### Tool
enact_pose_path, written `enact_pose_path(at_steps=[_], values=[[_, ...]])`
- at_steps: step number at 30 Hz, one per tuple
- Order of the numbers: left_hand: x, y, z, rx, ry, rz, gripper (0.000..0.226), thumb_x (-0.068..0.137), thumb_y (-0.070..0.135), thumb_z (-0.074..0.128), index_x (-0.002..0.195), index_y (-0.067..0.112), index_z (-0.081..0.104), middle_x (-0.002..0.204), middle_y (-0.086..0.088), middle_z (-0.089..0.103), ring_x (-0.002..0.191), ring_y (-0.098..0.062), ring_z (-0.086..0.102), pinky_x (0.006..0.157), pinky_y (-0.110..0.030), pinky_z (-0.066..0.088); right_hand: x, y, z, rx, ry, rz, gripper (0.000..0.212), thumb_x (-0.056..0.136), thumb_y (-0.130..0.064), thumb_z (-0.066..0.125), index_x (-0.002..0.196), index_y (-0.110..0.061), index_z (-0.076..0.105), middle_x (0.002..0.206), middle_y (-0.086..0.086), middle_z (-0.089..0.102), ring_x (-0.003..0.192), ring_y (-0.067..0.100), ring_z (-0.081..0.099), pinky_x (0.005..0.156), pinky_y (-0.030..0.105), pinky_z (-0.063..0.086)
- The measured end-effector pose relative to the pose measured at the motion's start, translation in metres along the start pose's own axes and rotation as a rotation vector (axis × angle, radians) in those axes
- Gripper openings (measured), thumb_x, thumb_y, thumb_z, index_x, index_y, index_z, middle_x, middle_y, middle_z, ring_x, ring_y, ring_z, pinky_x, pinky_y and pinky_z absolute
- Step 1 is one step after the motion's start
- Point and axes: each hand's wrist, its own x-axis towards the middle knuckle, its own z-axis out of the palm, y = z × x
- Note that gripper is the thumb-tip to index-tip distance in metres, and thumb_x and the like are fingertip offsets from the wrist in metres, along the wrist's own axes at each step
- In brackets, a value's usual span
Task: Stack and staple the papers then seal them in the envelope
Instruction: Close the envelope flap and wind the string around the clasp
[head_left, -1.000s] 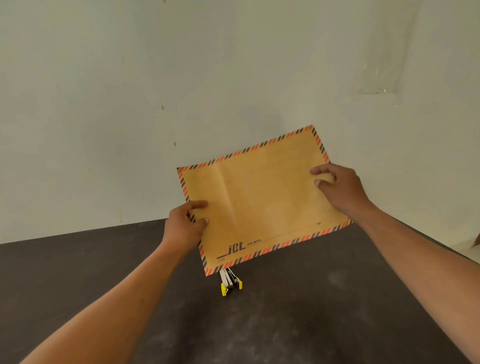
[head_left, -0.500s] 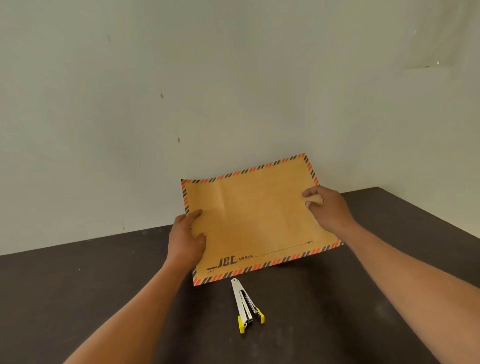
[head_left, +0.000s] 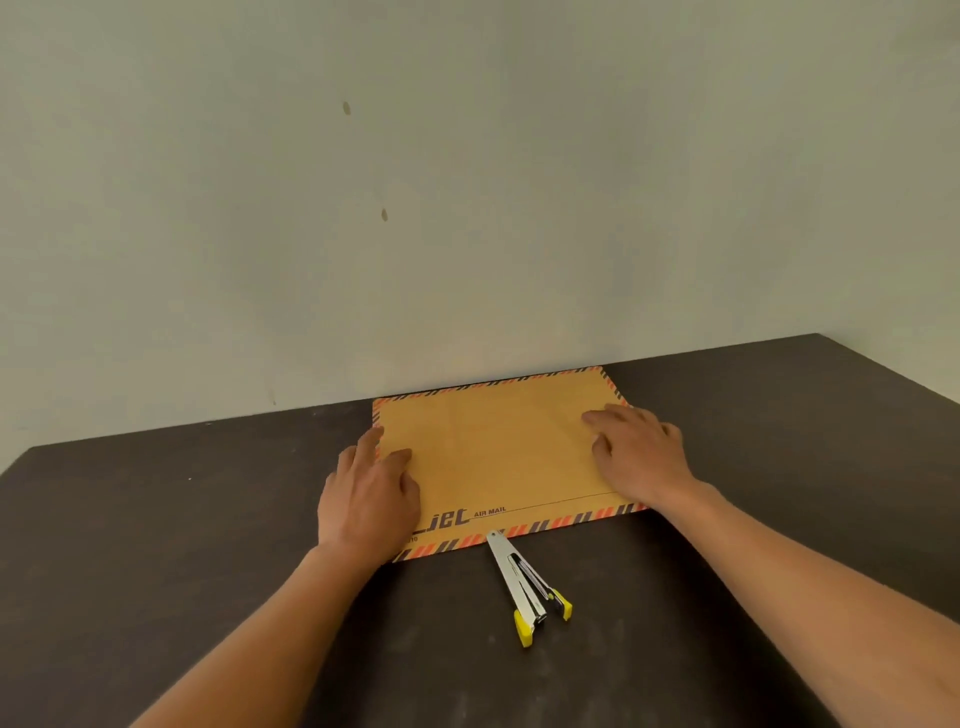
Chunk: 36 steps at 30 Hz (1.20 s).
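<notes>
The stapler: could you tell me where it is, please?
In the head view the stapler lies on the table, just right of centre, its tip at the near edge of the envelope.

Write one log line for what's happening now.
envelope: flat on table | left hand: rests on left edge | right hand: rests on right part | stapler: at near edge, unheld

Soft even light, faint shadows; slight overall blur, perhaps wide-angle edge bending.
</notes>
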Motion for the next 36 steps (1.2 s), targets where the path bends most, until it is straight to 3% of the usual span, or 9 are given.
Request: enact_pose_path(at_steps=[3, 6, 10, 15, 19, 22, 27, 30, 36], values=[[0.003, -0.009, -0.003, 0.005, -0.080, 0.022, 0.046, 0.103, 0.032, 0.038, 0.146, 0.024, 0.049, 0.154, -0.003, 0.043, 0.140, -0.026, 0.038, 0.111, -0.043, 0.038, 0.007, -0.006, -0.002, 0.002, -0.092, 0.005, 0.046, 0.105, -0.031, 0.031, 0.150, -0.036, 0.037, 0.164, -0.001, 0.027, 0.152, 0.025, 0.018, 0.121, 0.054, 0.016], [0.005, -0.011, -0.007, -0.046, -0.211, 0.010, 0.051, 0.105, 0.035, 0.037, 0.154, 0.023, 0.035, 0.163, -0.006, 0.028, 0.149, -0.029, 0.025, 0.120, -0.044, 0.027, 0.004, -0.011, -0.006, -0.021, -0.122, 0.039, 0.047, 0.104, -0.036, 0.033, 0.150, -0.035, 0.035, 0.166, 0.000, 0.020, 0.154, 0.026, 0.007, 0.119, 0.059, 0.009], [-0.004, -0.009, -0.020, -0.097, -0.258, -0.012, 0.063, 0.102, 0.042, 0.045, 0.159, 0.027, 0.020, 0.167, -0.005, 0.014, 0.151, -0.033, 0.019, 0.120, -0.048, 0.027, -0.017, -0.033, -0.020, 0.037, 0.062, -0.038, 0.033, 0.098, -0.045, 0.047, 0.126, -0.033, 0.058, 0.136, -0.001, 0.056, 0.130, 0.025, 0.047, 0.103, 0.047, 0.036], [-0.025, -0.006, -0.037, 0.007, -0.230, 0.039, 0.067, 0.099, 0.047, 0.048, 0.158, 0.030, 0.020, 0.166, -0.004, 0.016, 0.149, -0.032, 0.024, 0.116, -0.052, 0.033, -0.056, -0.071, -0.042, 0.253, -0.166, -0.162, 0.024, 0.090, -0.057, 0.057, 0.096, -0.034, 0.064, 0.093, -0.006, 0.065, 0.086, 0.015, 0.062, 0.082, 0.038, 0.055], [-0.045, -0.005, -0.054, 0.030, -0.241, 0.064, 0.067, 0.098, 0.048, 0.050, 0.157, 0.030, 0.023, 0.163, -0.003, 0.028, 0.145, -0.031, 0.033, 0.112, -0.052, 0.038, -0.090, -0.100, -0.048, 0.130, -0.281, -0.171, 0.042, 0.080, -0.069, 0.060, 0.107, -0.037, 0.057, 0.108, -0.002, 0.062, 0.100, 0.021, 0.060, 0.089, 0.040, 0.052], [-0.064, -0.011, -0.061, 0.047, -0.292, 0.065, 0.068, 0.097, 0.049, 0.051, 0.156, 0.030, 0.025, 0.160, -0.002, 0.033, 0.143, -0.030, 0.036, 0.111, -0.052, 0.039, -0.118, -0.112, -0.048, -0.002, -0.355, -0.184, 0.056, 0.081, -0.061, 0.067, 0.123, -0.028, 0.049, 0.115, 0.002, 0.057, 0.102, 0.025, 0.058, 0.087, 0.041, 0.052], [-0.091, -0.029, -0.072, 0.071, -0.319, 0.054, 0.067, 0.097, 0.050, 0.051, 0.156, 0.031, 0.026, 0.159, -0.003, 0.033, 0.142, -0.029, 0.037, 0.110, -0.050, 0.041, -0.143, -0.126, -0.042, 0.023, -0.336, -0.188, 0.038, 0.086, -0.038, 0.065, 0.116, -0.024, 0.048, 0.109, 0.004, 0.053, 0.092, 0.026, 0.057, 0.078, 0.039, 0.052], [-0.098, -0.045, -0.083, 0.071, -0.299, 0.022, 0.067, 0.098, 0.051, 0.050, 0.156, 0.032, 0.025, 0.161, -0.003, 0.030, 0.145, -0.029, 0.034, 0.112, -0.050, 0.040, -0.143, -0.145, -0.046, 0.035, -0.294, -0.202, 0.032, 0.086, -0.038, 0.063, 0.114, -0.026, 0.052, 0.106, 0.001, 0.050, 0.090, 0.025, 0.056, 0.073, 0.035, 0.047], [-0.095, -0.088, -0.104, 0.060, -0.252, -0.041, 0.065, 0.098, 0.050, 0.049, 0.156, 0.031, 0.026, 0.159, -0.002, 0.032, 0.144, -0.029, 0.035, 0.111, -0.049, 0.039, -0.117, -0.213, -0.045, 0.076, -0.190, -0.243, 0.023, 0.084, -0.037, 0.058, 0.102, -0.023, 0.056, 0.099, 0.002, 0.060, 0.072, 0.025, 0.066, 0.070, 0.041, 0.060]])
